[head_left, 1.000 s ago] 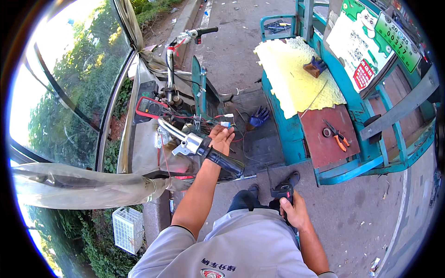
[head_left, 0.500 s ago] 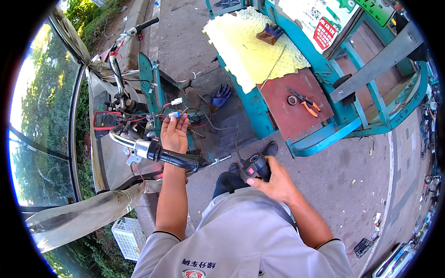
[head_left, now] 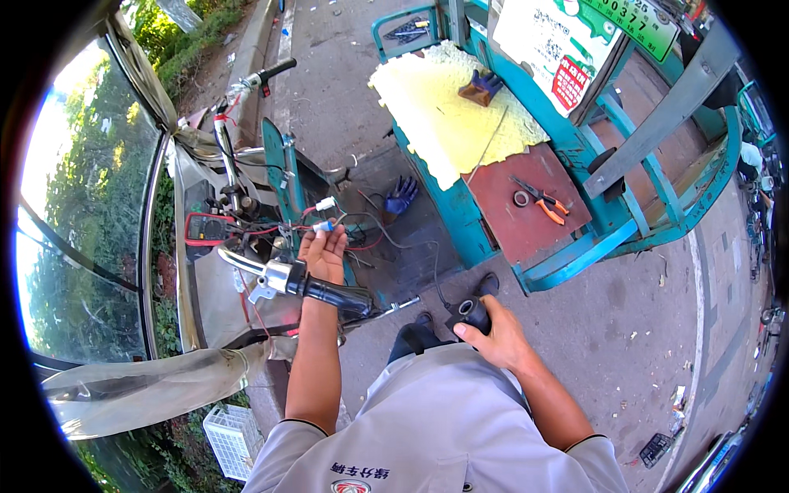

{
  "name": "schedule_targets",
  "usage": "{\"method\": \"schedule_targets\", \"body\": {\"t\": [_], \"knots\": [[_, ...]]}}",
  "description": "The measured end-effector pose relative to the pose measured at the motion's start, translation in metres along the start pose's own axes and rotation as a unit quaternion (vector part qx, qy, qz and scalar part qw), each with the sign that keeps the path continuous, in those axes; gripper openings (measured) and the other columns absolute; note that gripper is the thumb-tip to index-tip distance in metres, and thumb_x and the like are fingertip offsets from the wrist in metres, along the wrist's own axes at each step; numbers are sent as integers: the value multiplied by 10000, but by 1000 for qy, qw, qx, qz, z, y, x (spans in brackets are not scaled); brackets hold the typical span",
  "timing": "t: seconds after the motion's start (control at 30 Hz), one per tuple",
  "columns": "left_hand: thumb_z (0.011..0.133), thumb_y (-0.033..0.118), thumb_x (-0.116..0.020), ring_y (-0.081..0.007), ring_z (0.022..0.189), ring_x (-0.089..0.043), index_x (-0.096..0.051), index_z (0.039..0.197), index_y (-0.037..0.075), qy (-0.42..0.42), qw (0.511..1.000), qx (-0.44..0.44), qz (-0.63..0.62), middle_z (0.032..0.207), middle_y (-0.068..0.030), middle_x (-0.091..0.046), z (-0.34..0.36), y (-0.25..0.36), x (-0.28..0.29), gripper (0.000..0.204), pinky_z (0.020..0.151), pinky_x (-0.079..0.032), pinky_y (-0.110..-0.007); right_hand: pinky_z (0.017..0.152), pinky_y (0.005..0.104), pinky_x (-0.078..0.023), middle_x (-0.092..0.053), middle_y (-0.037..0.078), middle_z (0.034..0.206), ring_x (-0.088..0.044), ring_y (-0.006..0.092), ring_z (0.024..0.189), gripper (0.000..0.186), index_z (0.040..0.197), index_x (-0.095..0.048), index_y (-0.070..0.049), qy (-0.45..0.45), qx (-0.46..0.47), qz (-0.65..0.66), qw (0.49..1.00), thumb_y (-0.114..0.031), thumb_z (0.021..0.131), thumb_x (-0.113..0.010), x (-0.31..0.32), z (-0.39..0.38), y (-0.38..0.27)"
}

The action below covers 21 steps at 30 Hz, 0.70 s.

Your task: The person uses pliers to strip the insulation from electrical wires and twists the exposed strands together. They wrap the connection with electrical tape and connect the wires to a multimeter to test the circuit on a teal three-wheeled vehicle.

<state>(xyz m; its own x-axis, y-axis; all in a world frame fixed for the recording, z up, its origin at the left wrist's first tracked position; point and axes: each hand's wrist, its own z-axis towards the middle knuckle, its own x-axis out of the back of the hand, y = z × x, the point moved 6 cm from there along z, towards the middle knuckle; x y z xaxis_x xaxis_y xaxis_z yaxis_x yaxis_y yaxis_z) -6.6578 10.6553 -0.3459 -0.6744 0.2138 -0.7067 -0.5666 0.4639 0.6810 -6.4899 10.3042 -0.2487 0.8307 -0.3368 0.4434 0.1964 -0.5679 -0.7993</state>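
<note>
My left hand (head_left: 327,258) is closed, pinching a small blue wire connector (head_left: 321,227) beside the steering column. A white connector (head_left: 326,204) hangs just above it, among red and black wires. In my right hand (head_left: 503,337) is a black throttle grip (head_left: 472,314), held near my waist with its hollow round end facing up. A dark cable (head_left: 437,261) runs from the grip up toward the wiring. The handlebar's black rubber grip (head_left: 339,296) crosses over my left wrist.
A red multimeter (head_left: 205,229) rests by the handlebar at left. Orange-handled pliers (head_left: 549,205) and a roll of black tape (head_left: 521,198) lie on the reddish board (head_left: 509,185). Two work gloves, one on the yellow foam mat (head_left: 436,99), the other glove (head_left: 400,197) on the floorboard. A white crate (head_left: 230,440) stands lower left.
My right hand has turned the throttle grip, so its red button no longer shows and its hollow end is plainer. The whole view has shifted slightly; my left hand keeps the blue connector.
</note>
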Motion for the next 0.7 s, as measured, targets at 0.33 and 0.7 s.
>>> {"method": "schedule_targets", "body": {"t": [0.33,0.7], "knots": [[997,56,-618,-334,1130,-691,-587,1231,85,-23,997,57,-53,1289,-196,-672,2,-3,23,238,951,-605,-459,877,517,-524,-701,310,1019,-682,476,987,759,1152,-606,30,31,-69,-92,993,-661,848,-684,-4,-25,8],[1009,159,-636,-316,1158,-665,-646,1178,74,-98,989,85,-66,1250,-148,-694,-24,12,-2,189,1017,-547,-447,852,514,-531,-711,263,1051,-695,438,991,753,1135,-595,40,26,-36,-189,981,-639,827,-699,28,-52,-22]]}}
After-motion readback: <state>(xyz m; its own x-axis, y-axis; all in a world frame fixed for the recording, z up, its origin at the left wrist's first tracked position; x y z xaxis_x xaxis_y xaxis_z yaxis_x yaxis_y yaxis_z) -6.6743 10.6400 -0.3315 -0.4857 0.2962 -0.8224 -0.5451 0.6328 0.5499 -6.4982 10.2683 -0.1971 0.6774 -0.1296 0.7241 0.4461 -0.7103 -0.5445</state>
